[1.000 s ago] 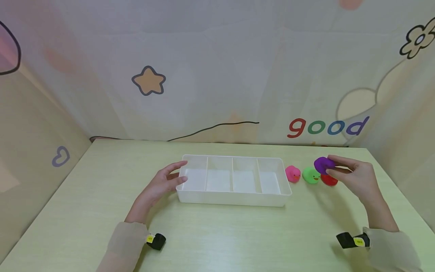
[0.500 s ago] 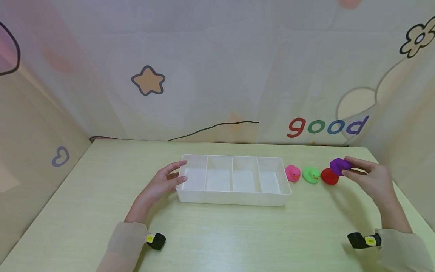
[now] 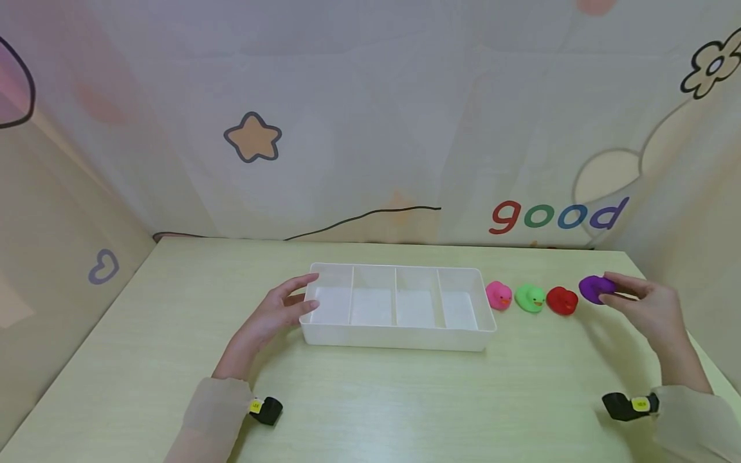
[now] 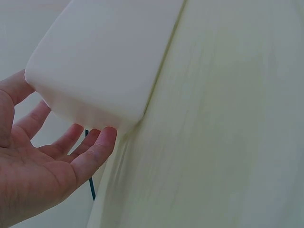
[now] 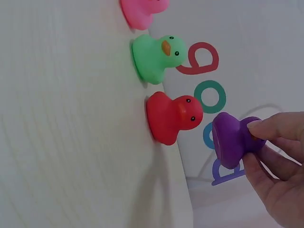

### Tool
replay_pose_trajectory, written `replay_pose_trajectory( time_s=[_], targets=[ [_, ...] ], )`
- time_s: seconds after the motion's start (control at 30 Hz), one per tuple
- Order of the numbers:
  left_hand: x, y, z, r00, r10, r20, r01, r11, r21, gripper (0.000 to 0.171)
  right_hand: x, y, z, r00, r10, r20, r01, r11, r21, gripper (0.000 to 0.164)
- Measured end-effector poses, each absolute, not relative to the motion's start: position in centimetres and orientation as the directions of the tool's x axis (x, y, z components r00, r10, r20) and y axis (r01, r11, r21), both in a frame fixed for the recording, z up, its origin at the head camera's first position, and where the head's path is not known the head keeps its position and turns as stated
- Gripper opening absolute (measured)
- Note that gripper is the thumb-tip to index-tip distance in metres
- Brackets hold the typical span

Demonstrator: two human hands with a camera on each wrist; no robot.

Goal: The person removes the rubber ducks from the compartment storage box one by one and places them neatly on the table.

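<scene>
A white divided storage tray (image 3: 396,337) lies on the table with its compartments facing up. My left hand (image 3: 283,303) grips its left end, the thumb over the rim; in the left wrist view the other fingers (image 4: 95,152) lie against the end wall. My right hand (image 3: 651,308) pinches a purple rubber duck (image 3: 595,289) between thumb and fingers, right of the red rubber duck (image 3: 561,300). In the right wrist view the purple duck (image 5: 231,137) is apart from the red one (image 5: 173,116). A green rubber duck (image 3: 529,298) and a pink one (image 3: 498,295) continue the row.
Pale wood-look table (image 3: 370,405) extends in front of the tray. A printed curtain (image 3: 370,128) hangs behind the table and along its sides. Each wrist carries a small black camera, such as the right camera (image 3: 628,406).
My right hand has moved to the right with the purple duck, from above the green and red ducks to beyond the red one. The left hand and tray have stayed in place.
</scene>
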State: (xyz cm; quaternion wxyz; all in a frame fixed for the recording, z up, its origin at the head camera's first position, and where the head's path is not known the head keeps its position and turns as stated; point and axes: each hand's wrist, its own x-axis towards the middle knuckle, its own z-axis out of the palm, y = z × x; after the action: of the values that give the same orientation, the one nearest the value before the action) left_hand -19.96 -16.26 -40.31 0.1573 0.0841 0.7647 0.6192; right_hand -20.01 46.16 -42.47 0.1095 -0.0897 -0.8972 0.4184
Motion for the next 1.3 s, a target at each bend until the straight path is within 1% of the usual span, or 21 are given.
replay_pose_trajectory(
  time_s=[0.13,0.3,0.4,0.53,0.7,1.3],
  targets=[
    [-20.0,-16.3,-40.3,-0.937,0.321,-0.138,-0.068,0.219,0.973,0.06,-20.6,47.8,-44.0,-0.959,0.252,0.131,0.074,0.668,-0.741,0.058],
    [-20.0,-16.2,-40.3,-0.938,0.317,-0.138,-0.07,0.217,0.974,0.059,-20.8,48.5,-44.6,-0.963,0.248,0.103,0.107,0.706,-0.7,0.059],
    [-20.0,-16.2,-40.2,-0.939,0.315,-0.14,-0.071,0.22,0.973,0.059,-20.4,47.6,-43.8,-0.966,0.254,0.059,0.147,0.716,-0.682,0.06],
    [-20.0,-16.2,-40.2,-0.939,0.314,-0.138,-0.07,0.219,0.973,0.059,-19.0,44.9,-41.2,-0.971,0.241,0.0,0.175,0.707,-0.686,0.062],
    [-20.0,-16.2,-40.2,-0.938,0.317,-0.136,-0.069,0.215,0.974,0.059,-17.8,42.7,-39.2,-0.974,0.224,-0.025,0.181,0.709,-0.682,0.059],
    [-20.0,-16.2,-40.4,-0.939,0.314,-0.14,-0.074,0.212,0.974,0.059,-18.0,42.9,-39.5,-0.977,0.207,-0.058,0.187,0.686,-0.704,0.059]
  ],
)
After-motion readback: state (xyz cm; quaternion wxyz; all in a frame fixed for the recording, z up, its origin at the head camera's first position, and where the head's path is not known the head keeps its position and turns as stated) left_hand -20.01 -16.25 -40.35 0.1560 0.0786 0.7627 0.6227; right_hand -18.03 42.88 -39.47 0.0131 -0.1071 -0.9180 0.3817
